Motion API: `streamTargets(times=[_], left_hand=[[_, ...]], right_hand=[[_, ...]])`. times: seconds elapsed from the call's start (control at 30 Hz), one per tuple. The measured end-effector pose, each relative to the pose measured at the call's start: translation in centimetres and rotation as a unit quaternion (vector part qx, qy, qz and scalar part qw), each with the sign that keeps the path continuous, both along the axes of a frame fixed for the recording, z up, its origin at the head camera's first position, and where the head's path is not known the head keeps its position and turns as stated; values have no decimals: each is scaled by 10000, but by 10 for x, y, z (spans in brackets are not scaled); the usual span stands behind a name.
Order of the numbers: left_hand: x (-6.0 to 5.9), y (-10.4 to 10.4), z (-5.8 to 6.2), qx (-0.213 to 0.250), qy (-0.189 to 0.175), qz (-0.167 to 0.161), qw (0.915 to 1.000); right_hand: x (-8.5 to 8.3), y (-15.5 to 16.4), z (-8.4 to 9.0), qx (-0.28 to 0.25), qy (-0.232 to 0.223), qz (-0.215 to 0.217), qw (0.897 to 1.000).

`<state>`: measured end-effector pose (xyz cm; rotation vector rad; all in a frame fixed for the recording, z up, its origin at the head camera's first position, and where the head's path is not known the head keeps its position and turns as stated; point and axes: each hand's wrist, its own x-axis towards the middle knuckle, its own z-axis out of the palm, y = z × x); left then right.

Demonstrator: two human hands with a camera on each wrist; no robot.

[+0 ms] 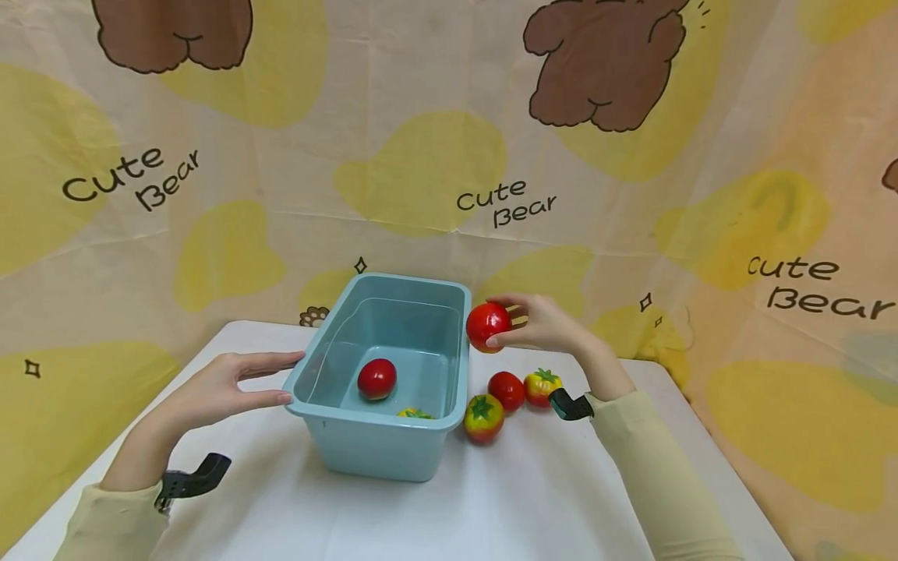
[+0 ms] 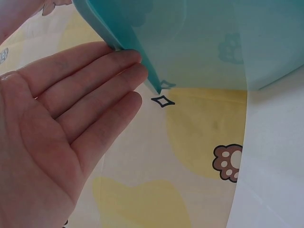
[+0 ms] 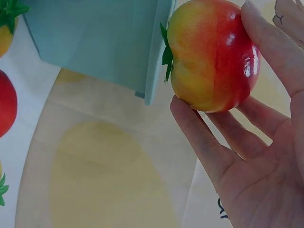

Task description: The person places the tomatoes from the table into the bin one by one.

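Sleeves [image 1: 112, 520] flank a tub [image 1: 372, 452]. Left hand [image 1: 213, 389], fingers straight, touches its rim [image 1: 351, 414]; right hand [image 1: 546, 323] pinches a tomato [image 1: 487, 325] alongside.

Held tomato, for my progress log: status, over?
Right hand holding tomato, right of bin. Left hand at bin's left edge. No obstruction visible above bin.

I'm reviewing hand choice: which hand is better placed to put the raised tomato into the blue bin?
Probably the right hand: it already grips the tomato, close to the right side of the bin. The left hand is at the opposite side, holding no tomato.
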<state>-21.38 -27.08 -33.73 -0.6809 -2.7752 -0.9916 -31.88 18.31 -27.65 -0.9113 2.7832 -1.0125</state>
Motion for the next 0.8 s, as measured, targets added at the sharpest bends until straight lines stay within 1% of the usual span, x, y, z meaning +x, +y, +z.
streamTargets(times=[0.2,0.4,0.8], left_hand=[[-1,-1,0,35,-8,-25,10000],[1,-2,-1,58,-25,-6,10000],[0,-1,-1,148,-104,-35,9998]], right_hand=[[1,-12,7,23,-12,-36,10000],[2,-25,15,-40,-42,102,9999],[1,-52,29,128,331,461,9983]])
